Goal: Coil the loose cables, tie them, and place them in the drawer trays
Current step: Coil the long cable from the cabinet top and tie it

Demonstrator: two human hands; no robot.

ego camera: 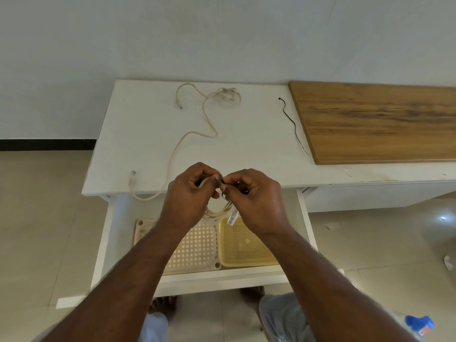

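Note:
Over the open drawer, my left hand grips a coiled beige cable whose clear plug hangs below. My right hand pinches a thin black tie against the coil, fingertips of both hands meeting. A second beige cable lies loose across the white table, one plug near the front left edge, its far end tangled at the back. Another black tie lies on the table to the right. In the drawer sit a cream perforated tray and a yellow tray.
A wooden board lies on the table's right side. A white wall stands behind the table. On the tiled floor, my feet show below the drawer, and a bottle with a blue cap stands at the lower right.

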